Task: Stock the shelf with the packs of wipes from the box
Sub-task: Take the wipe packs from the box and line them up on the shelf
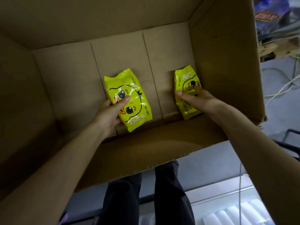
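Sitting low in the cardboard box (123, 59), two yellow packs: left pack (129, 101) mid-floor, right pack (185, 82) against the right wall. Left hand (110, 111) grips left pack, thumb across its front, fingers beneath. Right hand (197, 99) clasps right pack, thumb over its face. Both forearms reach down inside.

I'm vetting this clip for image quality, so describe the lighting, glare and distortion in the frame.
Head view: dim, warm light inside the box, left wall deep in shadow; white glare streaks on the glossy left pack gripped by the left hand, less on the right pack in the right hand; wide-angle lens bows the box edges and stretches the forearms.
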Tool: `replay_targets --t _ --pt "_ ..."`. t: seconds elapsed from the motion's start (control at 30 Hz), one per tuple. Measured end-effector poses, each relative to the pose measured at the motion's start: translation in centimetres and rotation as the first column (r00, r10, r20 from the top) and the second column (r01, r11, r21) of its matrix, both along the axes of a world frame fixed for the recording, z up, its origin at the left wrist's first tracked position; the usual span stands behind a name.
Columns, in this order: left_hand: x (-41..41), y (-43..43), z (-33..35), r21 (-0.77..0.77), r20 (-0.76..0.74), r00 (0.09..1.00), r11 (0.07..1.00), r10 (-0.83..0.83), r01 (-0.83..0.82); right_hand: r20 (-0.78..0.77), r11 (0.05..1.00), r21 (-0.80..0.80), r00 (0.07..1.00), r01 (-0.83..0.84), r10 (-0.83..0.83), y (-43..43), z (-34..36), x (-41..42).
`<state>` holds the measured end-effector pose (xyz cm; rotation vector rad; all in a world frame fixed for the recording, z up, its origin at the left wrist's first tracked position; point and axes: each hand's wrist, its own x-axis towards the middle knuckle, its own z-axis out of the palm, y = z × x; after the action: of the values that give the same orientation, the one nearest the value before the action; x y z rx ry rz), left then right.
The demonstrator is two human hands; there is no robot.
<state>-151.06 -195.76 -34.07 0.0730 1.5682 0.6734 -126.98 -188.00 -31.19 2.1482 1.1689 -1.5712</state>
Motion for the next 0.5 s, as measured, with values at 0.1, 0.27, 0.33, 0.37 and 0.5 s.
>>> replay_targets --t 0.1,0.27,0.33,0.37,0.5 --pt "-0.1 -0.4 -0.7 -0.038 0.002 1.000 0.999 0.023 -0.023 -0.115 0.999 -0.040 0.993 0.013 -0.018 -0.4 0.3 -0.6" --pt "-0.2 -1.2 -1.0 -0.048 0.008 1.000 0.999 -0.010 0.010 -0.241 0.984 0.091 0.962 0.156 -0.131 -0.7 0.4 -0.9" --pt "-0.2 -1.5 -1.1 -0.056 0.016 1.000 0.998 -0.015 0.016 -0.143 0.954 0.246 0.980 0.170 -0.138 -0.3 -0.1 -1.2" --pt "-0.2 -1.6 -1.2 -0.063 0.027 1.000 0.998 -0.012 0.014 -0.100 0.953 0.263 0.986 0.153 -0.131 -0.1 -0.5 -1.6" --pt "0.1 -1.9 -1.3 -0.084 0.065 0.998 0.996 -0.028 0.033 0.031 0.975 0.201 0.994 0.097 -0.106 0.1 -3.0 -3.2"
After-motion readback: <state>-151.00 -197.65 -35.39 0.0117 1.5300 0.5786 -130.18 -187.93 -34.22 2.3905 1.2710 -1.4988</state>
